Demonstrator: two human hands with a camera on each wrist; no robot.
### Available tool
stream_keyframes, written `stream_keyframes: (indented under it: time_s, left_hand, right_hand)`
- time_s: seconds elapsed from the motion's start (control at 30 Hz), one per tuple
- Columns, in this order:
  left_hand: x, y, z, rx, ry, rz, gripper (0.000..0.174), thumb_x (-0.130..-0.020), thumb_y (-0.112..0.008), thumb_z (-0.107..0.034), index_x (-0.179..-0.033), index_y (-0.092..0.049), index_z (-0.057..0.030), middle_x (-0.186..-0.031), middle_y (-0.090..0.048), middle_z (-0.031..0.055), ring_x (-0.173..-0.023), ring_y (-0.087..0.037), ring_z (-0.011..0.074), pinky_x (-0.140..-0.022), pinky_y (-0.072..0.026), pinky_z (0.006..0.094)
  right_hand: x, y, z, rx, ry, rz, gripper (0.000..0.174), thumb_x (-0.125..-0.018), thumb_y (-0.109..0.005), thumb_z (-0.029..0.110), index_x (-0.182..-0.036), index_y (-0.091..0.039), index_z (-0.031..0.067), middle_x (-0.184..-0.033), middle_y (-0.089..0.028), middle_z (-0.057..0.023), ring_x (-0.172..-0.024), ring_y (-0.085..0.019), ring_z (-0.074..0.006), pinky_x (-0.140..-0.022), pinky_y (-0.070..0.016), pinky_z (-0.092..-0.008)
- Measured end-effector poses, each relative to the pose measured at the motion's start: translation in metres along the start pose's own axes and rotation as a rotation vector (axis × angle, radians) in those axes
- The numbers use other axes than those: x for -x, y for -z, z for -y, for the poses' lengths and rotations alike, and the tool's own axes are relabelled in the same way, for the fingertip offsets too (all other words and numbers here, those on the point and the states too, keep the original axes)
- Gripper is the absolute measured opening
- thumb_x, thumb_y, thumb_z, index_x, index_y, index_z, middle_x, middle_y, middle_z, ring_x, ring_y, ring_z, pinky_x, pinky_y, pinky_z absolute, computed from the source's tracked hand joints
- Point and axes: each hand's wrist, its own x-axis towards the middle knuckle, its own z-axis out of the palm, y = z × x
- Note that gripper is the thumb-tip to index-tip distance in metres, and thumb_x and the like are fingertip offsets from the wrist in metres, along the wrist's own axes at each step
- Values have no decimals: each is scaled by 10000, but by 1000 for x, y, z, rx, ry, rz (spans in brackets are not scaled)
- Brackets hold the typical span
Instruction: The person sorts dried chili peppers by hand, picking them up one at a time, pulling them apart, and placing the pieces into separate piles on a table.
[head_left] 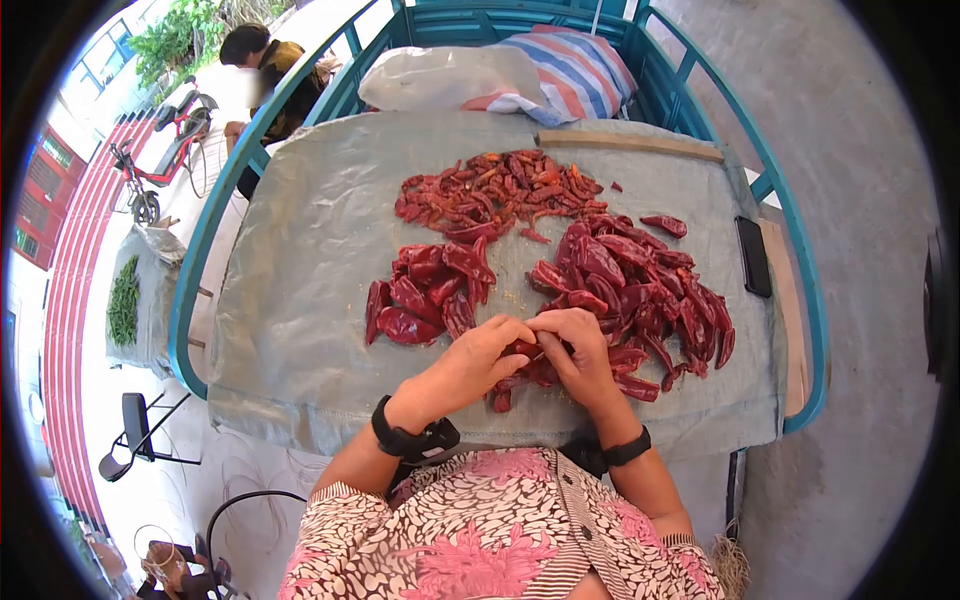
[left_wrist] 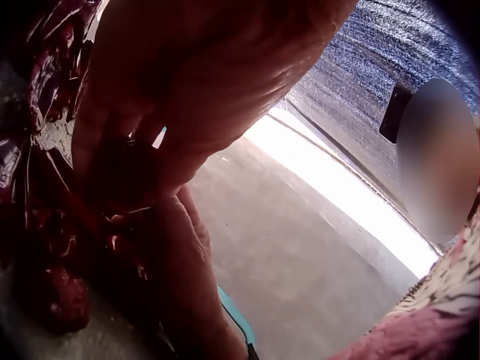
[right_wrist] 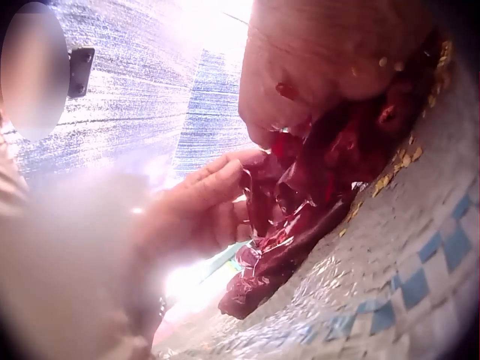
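Observation:
Both hands meet at the near side of the dried chili peppers. Between the fingers of my left hand (head_left: pixel 465 365) is a dark red dried chili pepper (head_left: pixel 522 349). My right hand (head_left: pixel 580 358) pinches the same pepper from the other side, thumb and fingers bent together. To the right lies a large heap of whole dried chilies (head_left: pixel 640 285), reaching under the hands. A smaller group of glossy chilies (head_left: pixel 425 290) sits left of them. Farther back spreads a pile of smaller, brighter red chili pieces (head_left: pixel 500 190). In the right wrist view, wrinkled chilies (right_wrist: pixel 281 259) show beneath the fingers.
A grey woven sheet (head_left: pixel 300 250) covers the blue cart bed (head_left: pixel 790 270). A phone (head_left: pixel 754 257) lies at its right edge, a wooden strip (head_left: pixel 630 144) at the back. Pale seeds (right_wrist: pixel 405 161) dot the sheet. A striped sack (head_left: pixel 580 75) stands behind; another person (head_left: pixel 285 75) is at back left.

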Motion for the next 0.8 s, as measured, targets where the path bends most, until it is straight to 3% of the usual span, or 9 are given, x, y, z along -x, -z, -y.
stream_keyframes:
  time_s: [0.1, 0.2, 0.27, 0.33, 0.43, 0.53, 0.6, 0.73, 0.8]
  left_hand:
    - [5, 5, 5, -46, -79, -108, 268, -903, -730, -27, -1156, -643, -29, -1228, -633, 151, -1121, -643, 310, -934, -533, 377]
    - [7, 17, 7, -259, -47, -309, 369, -846, -764, -19, -1192, -639, -41, -1298, -611, 157, -1179, -613, 343, -980, -519, 402]
    - [8, 22, -8, -626, -75, -507, 489, -794, -789, -22, -1258, -643, -72, -1359, -591, 152, -1192, -587, 351, -1031, -480, 426]
    - [6, 22, -13, -621, -155, -480, 530, -790, -798, -38, -1294, -638, -83, -1297, -641, 129, -1145, -596, 336, -1010, -485, 418]
    - [7, 3, -13, -413, -154, -286, 489, -808, -784, -30, -1279, -659, -75, -1162, -706, 100, -1051, -626, 306, -937, -515, 399]
    - [8, -8, -1, -394, -53, -361, 376, -840, -755, -18, -1208, -689, -59, -1035, -737, 78, -943, -645, 274, -844, -537, 376]
    - [8, -6, 6, -430, -76, -442, 313, -855, -737, -4, -1163, -698, -46, -1028, -738, 80, -910, -649, 267, -804, -541, 367]
    - [8, -3, 7, -433, -82, -495, 249, -879, -721, -22, -1126, -695, -41, -1005, -729, 78, -899, -651, 278, -792, -544, 377]
    - [7, -10, 9, -424, -81, -415, 243, -890, -714, -38, -1132, -695, -46, -983, -719, 77, -904, -660, 285, -789, -547, 389]
  right_hand:
    - [3, -4, -5, -6, 7, -47, 248, -914, -728, 35, -1157, -716, 85, -1099, -736, -71, -1026, -668, -256, -969, -482, -375]
    - [6, -4, 3, -302, -320, -110, 303, -902, -744, 17, -1194, -704, 88, -1117, -734, -74, -1047, -669, -261, -972, -498, -365]
    - [6, -5, 0, -251, -266, -90, 359, -887, -759, 8, -1230, -683, 82, -1148, -723, -76, -1072, -663, -259, -968, -510, -368]
    - [5, -6, 2, -134, -166, -69, 388, -875, -765, 6, -1245, -673, 76, -1158, -717, -81, -1081, -660, -260, -980, -503, -377]
    - [-1, -1, 10, -30, 42, 26, 450, -844, -784, 7, -1270, -653, 73, -1179, -707, -101, -1100, -653, -279, -991, -495, -390]
    - [-3, 4, 25, -109, -90, 42, 467, -833, -791, 33, -1274, -644, 82, -1188, -702, -109, -1115, -643, -307, -1012, -475, -419]
    - [-13, 11, 19, 175, 72, -76, 432, -836, -788, 59, -1247, -656, 85, -1200, -693, -108, -1109, -637, -322, -1019, -462, -436]
    - [-30, 19, 6, 741, 29, -158, 317, -822, -783, 161, -1123, -709, 96, -1312, -633, -98, -1289, -527, -315, -1138, -329, -528]
    - [-36, 16, -4, 826, 19, -94, 283, -813, -790, 212, -1059, -723, 89, -1357, -603, -97, -1352, -464, -326, -1168, -280, -562]
